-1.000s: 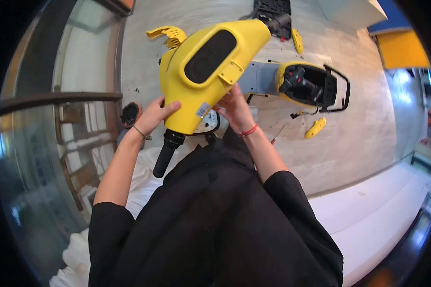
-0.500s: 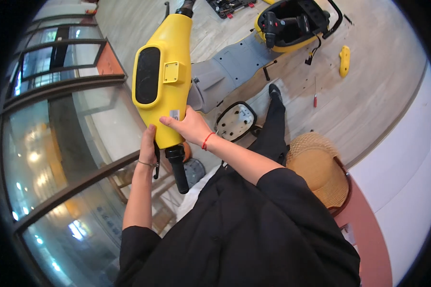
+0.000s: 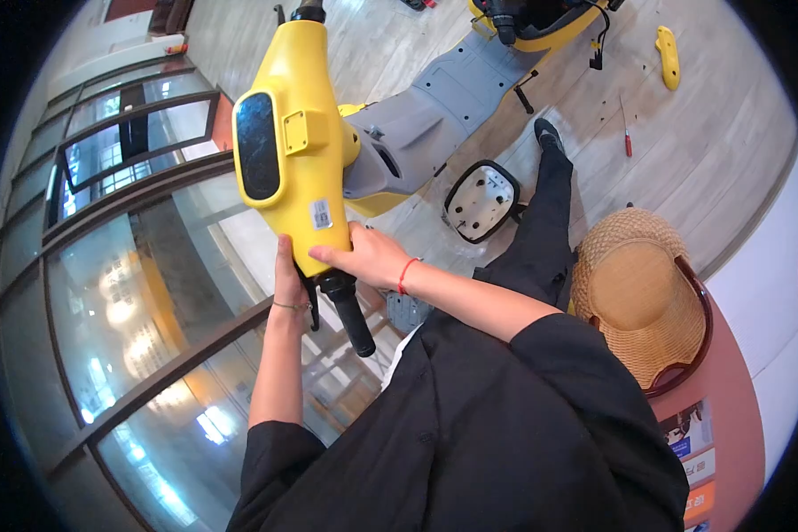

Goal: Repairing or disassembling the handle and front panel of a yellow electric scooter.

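Observation:
A yellow scooter handlebar cover (image 3: 315, 177) fills the upper left middle. It bears a dark oval display (image 3: 257, 146), a small square mount and a white label. My left hand (image 3: 289, 277) is closed round its near end from the left, with most fingers hidden beneath. From the right, my right hand (image 3: 371, 257) grips the same end, thumb laid on top near the other thumb. Below the hands a black handlebar grip (image 3: 355, 326) sticks out, with a black brake lever (image 3: 312, 306) beside my left wrist.
The scooter's grey footboard (image 3: 461, 89) runs back to its yellow rear body. A black-rimmed white panel (image 3: 482, 202) lies by my leg. A red-handled screwdriver (image 3: 629, 144) and a yellow part (image 3: 668, 60) lie on the floor. Glass panes stand left; a straw hat (image 3: 638, 284) rests right.
The view has shifted, so the floor and the scooter's rear sit higher and further right. Both hands keep their hold on the handlebar cover, and my thumbs look a little closer to its near edge.

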The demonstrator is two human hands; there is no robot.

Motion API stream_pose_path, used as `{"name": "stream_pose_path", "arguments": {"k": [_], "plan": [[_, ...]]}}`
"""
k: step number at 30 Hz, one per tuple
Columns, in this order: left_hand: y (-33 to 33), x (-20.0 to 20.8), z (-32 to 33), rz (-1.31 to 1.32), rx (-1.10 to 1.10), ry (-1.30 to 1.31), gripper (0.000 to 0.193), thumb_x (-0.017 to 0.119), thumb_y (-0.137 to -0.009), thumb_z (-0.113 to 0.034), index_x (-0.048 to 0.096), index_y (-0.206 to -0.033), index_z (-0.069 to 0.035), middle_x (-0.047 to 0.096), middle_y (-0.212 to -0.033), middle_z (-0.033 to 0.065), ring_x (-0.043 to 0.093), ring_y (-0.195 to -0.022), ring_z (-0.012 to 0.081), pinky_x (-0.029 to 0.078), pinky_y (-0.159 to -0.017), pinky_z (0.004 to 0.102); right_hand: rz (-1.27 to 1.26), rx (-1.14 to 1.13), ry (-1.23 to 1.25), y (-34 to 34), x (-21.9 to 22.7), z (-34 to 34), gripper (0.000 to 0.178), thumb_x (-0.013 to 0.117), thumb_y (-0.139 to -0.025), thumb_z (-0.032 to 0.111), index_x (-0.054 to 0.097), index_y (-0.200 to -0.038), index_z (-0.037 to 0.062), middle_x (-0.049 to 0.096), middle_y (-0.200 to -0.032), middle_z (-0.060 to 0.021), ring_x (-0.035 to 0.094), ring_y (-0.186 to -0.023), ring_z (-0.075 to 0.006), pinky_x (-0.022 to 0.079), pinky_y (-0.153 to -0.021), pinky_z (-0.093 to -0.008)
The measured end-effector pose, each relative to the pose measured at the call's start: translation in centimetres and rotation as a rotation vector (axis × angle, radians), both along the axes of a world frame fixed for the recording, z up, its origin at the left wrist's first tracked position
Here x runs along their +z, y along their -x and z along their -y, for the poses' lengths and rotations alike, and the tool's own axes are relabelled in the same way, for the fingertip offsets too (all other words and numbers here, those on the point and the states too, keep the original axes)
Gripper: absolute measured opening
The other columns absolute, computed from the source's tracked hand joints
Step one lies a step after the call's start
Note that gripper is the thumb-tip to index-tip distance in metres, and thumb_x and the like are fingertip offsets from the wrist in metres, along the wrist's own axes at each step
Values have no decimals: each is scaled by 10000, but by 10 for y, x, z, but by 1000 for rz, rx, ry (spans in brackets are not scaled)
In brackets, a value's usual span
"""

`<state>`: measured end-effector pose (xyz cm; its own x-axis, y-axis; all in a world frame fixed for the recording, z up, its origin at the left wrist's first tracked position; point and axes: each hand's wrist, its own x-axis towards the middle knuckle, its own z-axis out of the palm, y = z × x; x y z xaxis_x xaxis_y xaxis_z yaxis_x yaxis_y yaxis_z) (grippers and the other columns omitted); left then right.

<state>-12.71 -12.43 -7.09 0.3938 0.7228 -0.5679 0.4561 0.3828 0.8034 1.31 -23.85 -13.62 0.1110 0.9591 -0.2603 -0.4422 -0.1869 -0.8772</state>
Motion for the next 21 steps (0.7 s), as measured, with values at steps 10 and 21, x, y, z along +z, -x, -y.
{"name": "stream_pose_path", "arguments": {"k": [10, 21], "plan": [[-1, 2, -3, 7, -4, 16, 728, 475, -848, -594, 395, -1284, -16, 527, -1209, 126, 545, -1081, 230, 445, -920, 354, -115, 7, -117, 7, -5, 9, 796, 655, -729, 514, 404, -1224, -56, 594, -1079, -228, 585, -1009, -333, 443, -878, -375], [0, 2, -1, -1, -20, -44, 717, 475, -854, -588, 455, -1215, 31, 565, -1146, 136, 568, -1032, 210, 449, -892, 326, -244, 35, -64, 10, 5, 1, 669, 634, -786, 447, 442, -1183, -56, 590, -1097, -201, 591, -1015, -260, 451, -872, -337]]}}
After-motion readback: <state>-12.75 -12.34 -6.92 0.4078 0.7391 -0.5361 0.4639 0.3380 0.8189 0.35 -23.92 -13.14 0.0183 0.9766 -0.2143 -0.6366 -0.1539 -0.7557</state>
